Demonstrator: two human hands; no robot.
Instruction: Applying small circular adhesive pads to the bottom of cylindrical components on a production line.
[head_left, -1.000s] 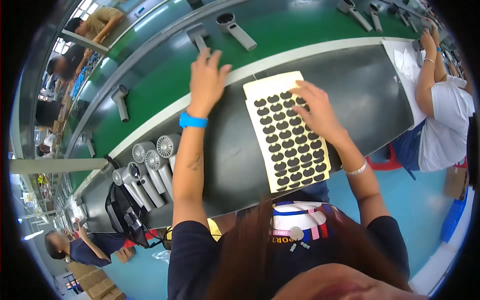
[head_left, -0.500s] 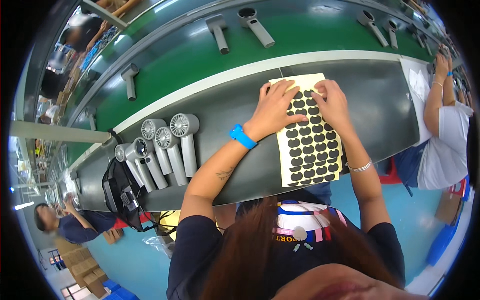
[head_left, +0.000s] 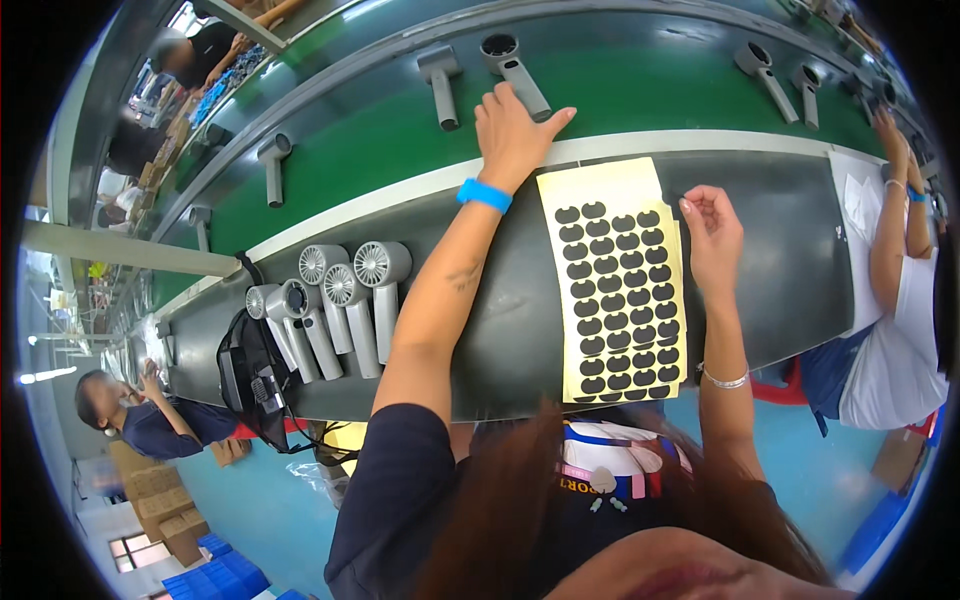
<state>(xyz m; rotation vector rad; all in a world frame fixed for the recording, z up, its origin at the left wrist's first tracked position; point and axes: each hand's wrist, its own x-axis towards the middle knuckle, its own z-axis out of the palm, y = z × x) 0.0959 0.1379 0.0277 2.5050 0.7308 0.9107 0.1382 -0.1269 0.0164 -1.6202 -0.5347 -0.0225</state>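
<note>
My left hand point(head_left: 513, 135) stretches over the far edge of the bench, fingers spread. Its fingertips are at the handle of a grey handheld fan point(head_left: 525, 88) lying on the green belt; whether they touch it I cannot make out. To the right of the sticker sheet, my right hand point(head_left: 713, 235) is raised with thumb and fingertips pinched. Anything between them is too small to see. The sheet of black stickers point(head_left: 610, 180) has pale yellow backing and lies flat on the dark bench. Its top end is bare, with rows of notched oval stickers below.
Several grey fans point(head_left: 375, 265) lie together on the bench's left, beside a black bag point(head_left: 238, 365). More fans, including one grey fan point(head_left: 440, 85), lie along the green conveyor belt point(head_left: 370, 125). A co-worker in white point(head_left: 885, 330) sits at the right, near a white sheet point(head_left: 850, 200).
My left hand has left the sticker sheet and reached forward to a fan on the belt. My right hand has lifted off to the right, and the sheet's upper stickers are no longer there.
</note>
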